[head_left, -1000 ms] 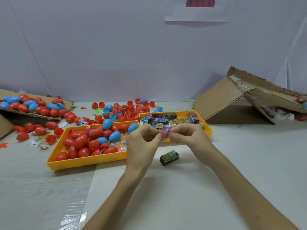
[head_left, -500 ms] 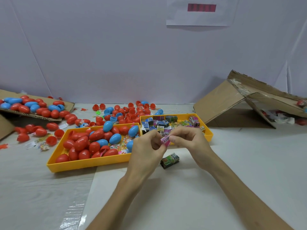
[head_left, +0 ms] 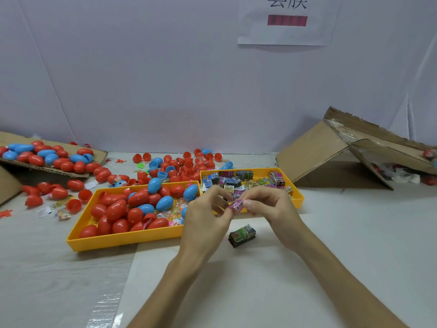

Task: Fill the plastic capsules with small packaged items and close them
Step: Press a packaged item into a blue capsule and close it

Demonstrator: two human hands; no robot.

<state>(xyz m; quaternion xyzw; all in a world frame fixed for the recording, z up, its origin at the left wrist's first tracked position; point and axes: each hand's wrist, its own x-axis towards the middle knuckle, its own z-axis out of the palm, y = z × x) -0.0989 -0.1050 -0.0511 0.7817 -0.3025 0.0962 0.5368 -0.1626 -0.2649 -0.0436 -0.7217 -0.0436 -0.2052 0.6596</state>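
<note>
Moved: both hands sit a touch lower than before.
Hands: left hand (head_left: 205,214) and right hand (head_left: 272,207) pinch pink packet (head_left: 236,205) (over the yellow trays).
Surface: white table (head_left: 354,233), red and blue capsules (head_left: 123,209) scattered.
Room: white wall (head_left: 165,79).

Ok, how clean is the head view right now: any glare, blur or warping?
Head view: even, soft light; faint shadows under both arms; glare on the tape strip; wide-angle bowing at the edges; pink packet slightly soft, its print unreadable.
</note>
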